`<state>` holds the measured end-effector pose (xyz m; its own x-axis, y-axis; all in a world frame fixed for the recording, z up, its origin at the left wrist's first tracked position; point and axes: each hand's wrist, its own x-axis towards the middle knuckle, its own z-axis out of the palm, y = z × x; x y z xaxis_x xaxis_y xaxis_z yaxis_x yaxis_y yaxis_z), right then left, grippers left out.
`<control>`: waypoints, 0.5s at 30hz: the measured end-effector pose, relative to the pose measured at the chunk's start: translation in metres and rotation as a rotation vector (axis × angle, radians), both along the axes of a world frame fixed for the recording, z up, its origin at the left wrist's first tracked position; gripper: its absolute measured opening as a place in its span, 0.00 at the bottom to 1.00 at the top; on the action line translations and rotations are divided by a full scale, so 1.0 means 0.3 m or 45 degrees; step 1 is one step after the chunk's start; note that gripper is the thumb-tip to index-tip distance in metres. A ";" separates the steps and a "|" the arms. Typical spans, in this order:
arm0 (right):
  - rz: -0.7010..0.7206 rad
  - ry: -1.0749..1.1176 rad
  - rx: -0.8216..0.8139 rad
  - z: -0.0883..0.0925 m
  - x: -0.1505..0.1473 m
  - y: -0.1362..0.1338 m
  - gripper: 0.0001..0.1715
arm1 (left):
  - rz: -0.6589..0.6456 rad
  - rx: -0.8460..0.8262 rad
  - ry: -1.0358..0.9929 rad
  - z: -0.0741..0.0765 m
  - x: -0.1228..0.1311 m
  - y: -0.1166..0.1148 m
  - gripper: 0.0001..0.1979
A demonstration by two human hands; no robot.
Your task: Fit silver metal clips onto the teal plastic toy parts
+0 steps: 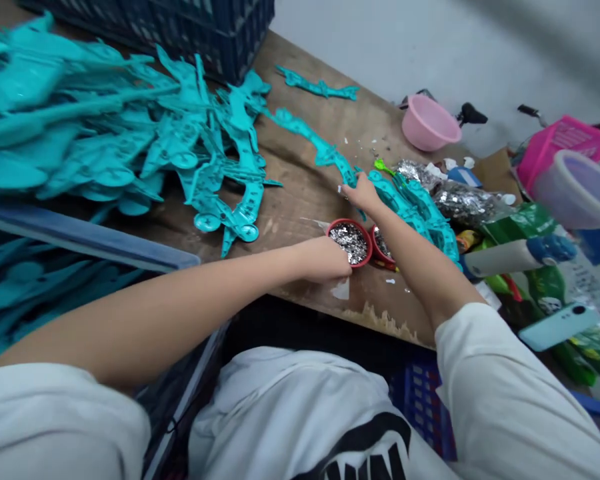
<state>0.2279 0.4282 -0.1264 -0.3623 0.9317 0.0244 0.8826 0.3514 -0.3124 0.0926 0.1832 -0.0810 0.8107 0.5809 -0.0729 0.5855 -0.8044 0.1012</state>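
Note:
My left hand [326,260] rests at the rim of a red dish [349,241] filled with silver glitter, its fingers curled and partly hidden. A second red dish [381,245] of glitter sits just beyond it. My right hand [363,193] grips a long teal moulded plastic strip [315,141] that runs up and left across the wooden workbench [300,210]. More teal plastic pieces [415,217] lie right of that hand, and a large teal heap [180,143] spreads left.
A blue plastic crate [180,33] stands behind the heap, and a pink bowl [429,122] sits at the far bench edge. A bag of silver glitter [463,202], a pale blue phone [557,327], and a pink basket [563,150] lie right. More teal pieces fill a bin [40,293] at left.

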 end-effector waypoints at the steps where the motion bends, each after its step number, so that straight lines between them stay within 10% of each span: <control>1: -0.022 -0.077 -0.037 -0.006 -0.014 -0.011 0.37 | -0.005 0.003 -0.013 -0.004 0.002 0.003 0.12; 8: 0.118 -0.422 0.052 0.031 -0.087 -0.119 0.48 | 0.039 0.064 -0.191 -0.048 0.018 0.038 0.09; 15: 0.682 -0.298 -0.088 0.039 -0.540 -0.223 0.54 | 0.275 0.142 -0.273 -0.138 0.045 0.003 0.11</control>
<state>0.0659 0.3612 -0.1147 -0.7713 0.6142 -0.1669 0.6361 0.7530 -0.1685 0.1062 0.1843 -0.1225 0.6581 0.7357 0.1601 0.7185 -0.6772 0.1585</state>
